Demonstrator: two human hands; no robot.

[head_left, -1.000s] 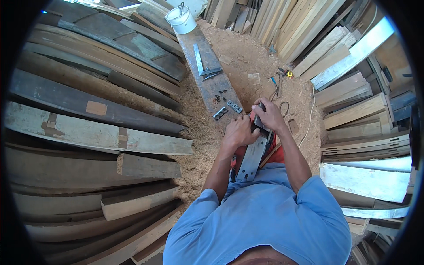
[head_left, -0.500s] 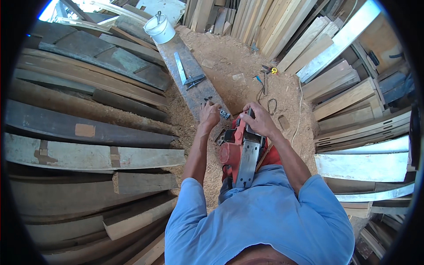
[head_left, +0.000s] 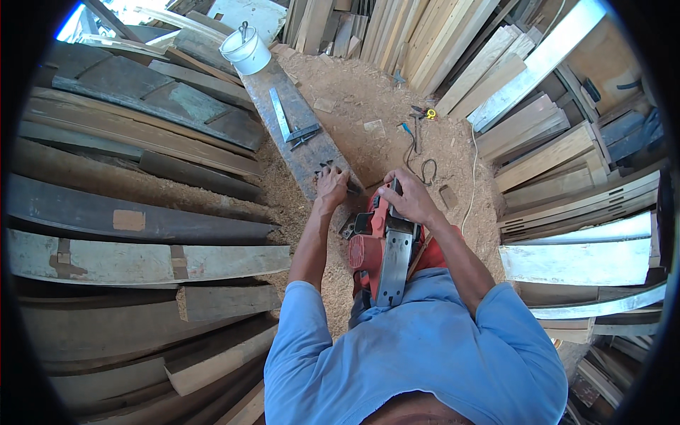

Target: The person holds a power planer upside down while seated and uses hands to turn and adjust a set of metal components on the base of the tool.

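Observation:
A red electric hand planer point(head_left: 397, 265) lies bottom up across my lap, its flat metal sole facing upward. Around its far end my right hand point(head_left: 414, 202) is closed, the thumb laid across the body. My left hand point(head_left: 331, 188) rests on the near end of a narrow wooden bench point(head_left: 283, 92), fingers stretched over some small dark pieces that it partly covers. A small metal part point(head_left: 354, 185) lies just right of those fingers. Farther up the bench are a metal square point(head_left: 280, 113) and a dark clamp-like tool point(head_left: 303, 134).
A white bucket point(head_left: 245, 51) stands on the bench's far end. Stacked boards point(head_left: 142, 258) crowd the left, and more planks point(head_left: 574, 262) the right. On the shavings-covered floor lie a yellow tape measure point(head_left: 430, 113), a cord point(head_left: 428, 170) and a pale cable point(head_left: 473, 170).
My left hand has moved slightly down and left, its fingers spreading over the dark pieces at the bench end. My right hand keeps its hold on the planer. The view has shifted a little.

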